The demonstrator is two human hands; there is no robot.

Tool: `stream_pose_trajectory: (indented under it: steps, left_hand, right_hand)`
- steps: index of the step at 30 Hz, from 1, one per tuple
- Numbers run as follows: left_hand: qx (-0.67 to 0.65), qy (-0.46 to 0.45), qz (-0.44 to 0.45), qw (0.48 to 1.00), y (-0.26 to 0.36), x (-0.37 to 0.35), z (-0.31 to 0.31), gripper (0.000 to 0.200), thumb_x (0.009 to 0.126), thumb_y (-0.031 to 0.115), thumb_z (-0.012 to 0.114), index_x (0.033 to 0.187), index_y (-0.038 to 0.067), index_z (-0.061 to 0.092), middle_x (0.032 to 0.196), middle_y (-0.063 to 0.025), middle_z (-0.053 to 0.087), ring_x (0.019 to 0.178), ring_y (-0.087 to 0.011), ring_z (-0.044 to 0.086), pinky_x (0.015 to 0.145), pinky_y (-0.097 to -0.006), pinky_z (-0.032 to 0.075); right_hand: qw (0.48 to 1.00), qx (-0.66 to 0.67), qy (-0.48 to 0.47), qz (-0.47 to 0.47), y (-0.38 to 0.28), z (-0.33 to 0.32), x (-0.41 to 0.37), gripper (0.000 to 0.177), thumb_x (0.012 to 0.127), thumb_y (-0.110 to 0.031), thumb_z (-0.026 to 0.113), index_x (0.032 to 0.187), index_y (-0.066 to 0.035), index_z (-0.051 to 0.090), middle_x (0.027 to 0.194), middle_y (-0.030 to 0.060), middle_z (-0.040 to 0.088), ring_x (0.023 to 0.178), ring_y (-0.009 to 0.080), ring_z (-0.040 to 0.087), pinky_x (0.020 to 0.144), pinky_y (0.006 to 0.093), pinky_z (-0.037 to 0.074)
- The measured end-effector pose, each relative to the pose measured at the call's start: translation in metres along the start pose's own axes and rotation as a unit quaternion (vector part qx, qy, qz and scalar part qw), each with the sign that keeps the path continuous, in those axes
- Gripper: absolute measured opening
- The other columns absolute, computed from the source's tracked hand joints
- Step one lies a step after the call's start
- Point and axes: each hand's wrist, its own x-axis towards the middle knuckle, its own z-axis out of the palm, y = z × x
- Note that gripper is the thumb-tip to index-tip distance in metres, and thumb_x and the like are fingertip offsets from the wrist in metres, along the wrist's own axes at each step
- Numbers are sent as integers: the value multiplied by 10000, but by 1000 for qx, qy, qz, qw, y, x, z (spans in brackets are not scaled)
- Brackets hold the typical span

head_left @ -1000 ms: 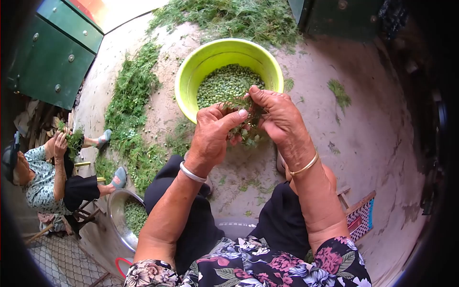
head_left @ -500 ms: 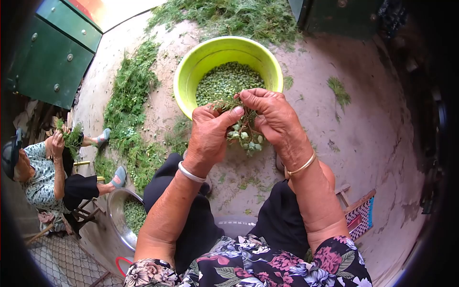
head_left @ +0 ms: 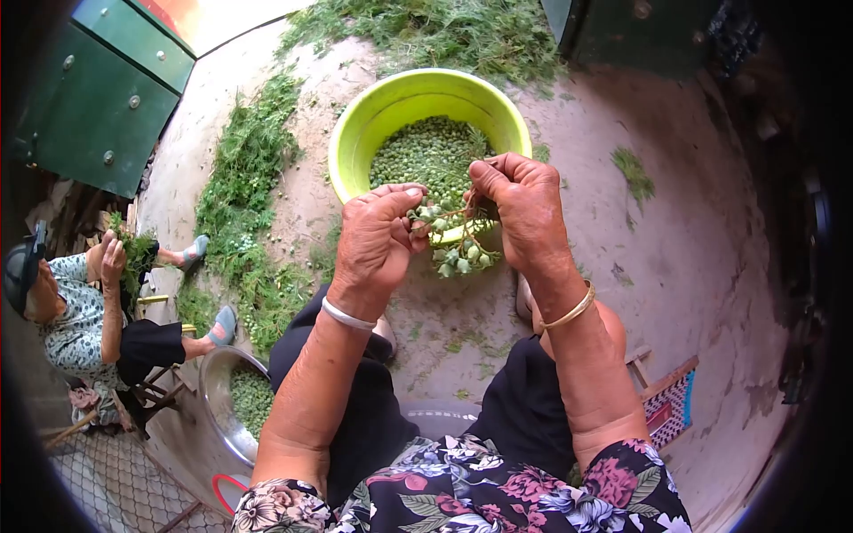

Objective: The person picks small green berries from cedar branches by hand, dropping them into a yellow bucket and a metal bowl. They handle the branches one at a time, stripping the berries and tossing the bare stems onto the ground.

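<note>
A sprig with pale green seed pods [head_left: 462, 258] hangs between my hands, over the near rim of a yellow-green basin [head_left: 354, 147]. My right hand [head_left: 524, 209] pinches its stem. My left hand [head_left: 378, 240] has its fingers closed at the left side of the sprig, touching the pods; the fingertips are partly hidden. Many small green pods [head_left: 426, 151] lie inside the basin.
Cut green foliage [head_left: 240, 195] lies on the floor at the left, with more [head_left: 444, 35] behind the basin. A seated co-worker [head_left: 80, 302] at the left holds greenery. Nearby stands a metal bowl [head_left: 213, 391] with pods. A woven stool [head_left: 671, 404] is at the right.
My hands have moved apart, the left one slightly down and left. The sprig now shows more openly between them. The co-worker's hands have risen slightly.
</note>
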Motion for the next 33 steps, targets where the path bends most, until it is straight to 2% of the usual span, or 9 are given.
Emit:
stream_pose_trajectory:
  steps: [4,9,14,18,20,27,29,32,33]
  left_hand:
    - [27,-109,-31,993,-6,6,-14,217,873,131,535,1037,-7,570,840,-105,622,599,-148,554,524,-274,455]
    - [64,-77,-26,995,-3,-2,-2,199,889,178,540,976,3,579,770,-100,624,573,-153,577,475,-277,457]
    - [105,-185,-85,974,7,-8,3,145,869,146,602,952,27,608,722,-79,638,516,-123,555,430,-230,433]
    - [117,-170,-113,972,5,-9,0,103,846,97,633,926,32,620,737,-67,639,509,-90,533,431,-189,414]
    - [69,-116,-76,988,3,-11,4,89,822,93,679,880,32,648,753,-49,657,523,-69,541,417,-178,386]
    - [74,-87,-31,993,-3,-2,-6,73,856,99,655,893,49,616,742,-15,618,509,-45,483,431,-167,385]
    - [62,-8,19,998,-4,4,-8,73,852,92,659,859,32,619,680,-12,587,525,-73,507,413,-185,373]
    - [50,-35,-3,998,3,13,-19,89,864,87,635,924,30,601,727,-20,579,539,-68,503,418,-183,368]
    - [64,-54,-10,996,6,11,-18,118,873,103,611,955,21,590,758,-41,583,566,-104,526,438,-225,400]
  right_hand:
    - [998,41,11,36,-5,-4,1,125,835,-53,655,744,26,623,645,40,605,528,94,545,490,240,474]
    - [998,11,-53,34,-11,-6,-1,119,838,-54,648,750,23,623,637,41,598,538,90,543,499,236,466]
    - [997,-18,-73,28,-11,-9,3,126,848,-66,641,763,25,623,634,44,597,530,86,537,483,234,457]
    - [992,-26,-107,65,-17,-7,-2,124,846,-64,637,768,30,620,635,46,602,516,86,530,460,236,443]
    - [990,-33,-117,75,-17,-2,-6,124,841,-59,634,757,31,617,631,47,603,516,85,529,458,240,439]
    - [981,-89,-167,48,-9,-5,-7,138,822,-38,624,699,24,609,616,37,602,525,69,523,459,240,429]
    - [982,-84,-164,39,-7,-4,-8,131,822,-38,628,706,20,610,617,35,603,521,72,525,460,239,429]
    - [986,-34,-154,56,-12,-8,-7,119,823,-42,636,721,15,612,623,34,605,521,79,531,467,241,432]
    - [986,11,-145,83,-15,-9,-6,115,825,-46,640,730,13,614,627,35,607,524,84,536,473,242,435]
